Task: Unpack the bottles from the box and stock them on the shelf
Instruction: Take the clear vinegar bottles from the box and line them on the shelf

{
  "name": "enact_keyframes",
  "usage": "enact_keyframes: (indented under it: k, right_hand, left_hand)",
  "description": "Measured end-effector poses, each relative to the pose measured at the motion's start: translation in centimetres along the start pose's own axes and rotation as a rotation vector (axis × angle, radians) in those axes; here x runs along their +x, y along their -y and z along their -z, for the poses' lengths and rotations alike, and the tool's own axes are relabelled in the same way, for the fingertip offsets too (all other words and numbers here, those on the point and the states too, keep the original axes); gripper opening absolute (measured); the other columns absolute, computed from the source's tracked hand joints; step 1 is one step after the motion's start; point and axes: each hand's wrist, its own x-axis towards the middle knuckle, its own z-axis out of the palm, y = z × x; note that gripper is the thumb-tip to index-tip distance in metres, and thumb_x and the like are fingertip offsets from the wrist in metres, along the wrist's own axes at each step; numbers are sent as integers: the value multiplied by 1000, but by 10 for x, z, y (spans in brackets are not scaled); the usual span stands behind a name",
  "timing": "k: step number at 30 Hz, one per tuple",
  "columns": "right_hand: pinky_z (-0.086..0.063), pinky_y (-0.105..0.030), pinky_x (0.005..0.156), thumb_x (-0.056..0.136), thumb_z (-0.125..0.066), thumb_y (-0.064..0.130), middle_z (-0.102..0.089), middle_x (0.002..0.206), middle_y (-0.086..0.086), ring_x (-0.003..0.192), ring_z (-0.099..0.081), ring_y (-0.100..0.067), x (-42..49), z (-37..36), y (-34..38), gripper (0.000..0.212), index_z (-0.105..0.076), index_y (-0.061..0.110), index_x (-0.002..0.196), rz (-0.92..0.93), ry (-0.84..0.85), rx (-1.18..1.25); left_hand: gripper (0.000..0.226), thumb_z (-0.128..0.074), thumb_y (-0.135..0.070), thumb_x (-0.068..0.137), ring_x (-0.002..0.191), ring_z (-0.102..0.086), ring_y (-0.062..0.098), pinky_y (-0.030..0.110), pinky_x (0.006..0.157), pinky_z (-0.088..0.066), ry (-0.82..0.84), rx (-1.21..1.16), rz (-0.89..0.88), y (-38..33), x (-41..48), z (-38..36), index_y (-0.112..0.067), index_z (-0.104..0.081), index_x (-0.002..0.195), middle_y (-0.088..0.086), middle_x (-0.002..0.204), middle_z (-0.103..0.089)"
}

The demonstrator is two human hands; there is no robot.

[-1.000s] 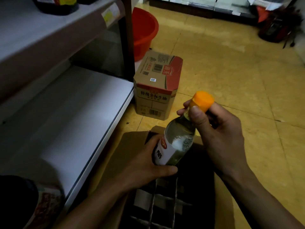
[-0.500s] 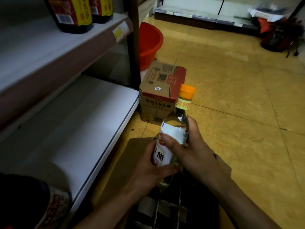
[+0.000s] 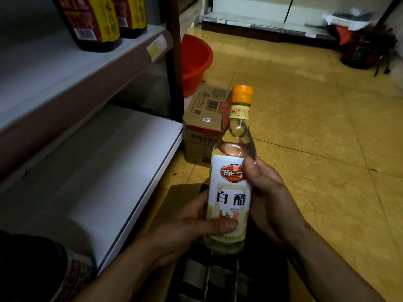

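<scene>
Since a second ago the bottle [image 3: 237, 144] has been tipped upright and turned so its white label [image 3: 229, 199] faces the camera, and the right hand [image 3: 268, 192] has slid from the cap down to the body.

Yellow tiled floor [image 3: 305, 138] spreads beyond and to the right of the hands. Left of the left hand [image 3: 189, 232] runs the lower shelf [image 3: 109, 171]. Above it the upper shelf [image 3: 65, 73] carries two dark bottles [image 3: 93, 22] with yellow and red labels. Directly under both hands lies the open box [image 3: 181, 197], its brown flap showing just left of the left hand. Beyond the hands, at the shelf's end, stands a sealed box [image 3: 202, 127], with a red bucket [image 3: 194, 59] behind it.

Between the hands the bottle of clear liquid is held above the open box. The left hand grips its lower part, thumb across the front of the label. The right hand grips the upper right side, thumb at the label's top edge. An orange cap [image 3: 242, 93] sits above both hands, with a yellow band [image 3: 239, 112] just below it.
</scene>
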Motion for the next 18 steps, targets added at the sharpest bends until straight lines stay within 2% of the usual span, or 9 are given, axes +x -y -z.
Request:
enact_keyframes:
  k: [3, 7, 10, 13, 18]
  right_hand:
    - [-61, -36, 75, 88, -58, 34, -75, 110, -14, 94, -74, -26, 2, 3, 1, 50, -61, 13, 133, 1, 41, -8]
    - [-58, -43, 88, 94, -56, 52, -75, 120, -5, 110, -73, -24, 2, 4, -1, 45, -58, 34, 135, 5, 54, -345]
    - [-60, -35, 87, 93, -57, 38, -76, 118, 1, 108, -74, -18, 2, 4, 0, 49, -49, 33, 141, -5, 95, -460]
    - [-57, -43, 97, 93, -59, 33, -75, 123, 1, 114, -72, -19, 3, 6, -2, 59, -40, 36, 149, -76, 151, -463]
    - [-57, -45, 100, 91, -62, 30, -74, 125, 0, 116, -71, -20, 2, 5, 0, 67, -36, 37, 152, -165, 137, -432]
  left_hand:
    - [62, -78, -12, 80, 121, -68, 21, 42, 105, -54, -14, 1, -29, -1, -3, -1, -24, -56, 137, 2, 129, -72]
    - [61, -80, -16, 77, 116, -71, 19, 40, 100, -56, -124, -12, -63, 2, -2, -3, -24, -59, 133, 1, 124, -74]
    - [59, -86, -19, 76, 112, -72, 19, 38, 94, -59, -175, -46, -78, 2, 2, 0, -29, -62, 129, 0, 120, -75]
    - [58, -85, -23, 78, 110, -73, 17, 34, 88, -60, -177, -52, -78, 2, 2, 4, -35, -62, 130, -2, 120, -75]
    - [54, -78, -25, 73, 107, -73, 12, 28, 85, -60, -198, -93, -25, 4, 2, 1, -39, -65, 123, -5, 117, -76]
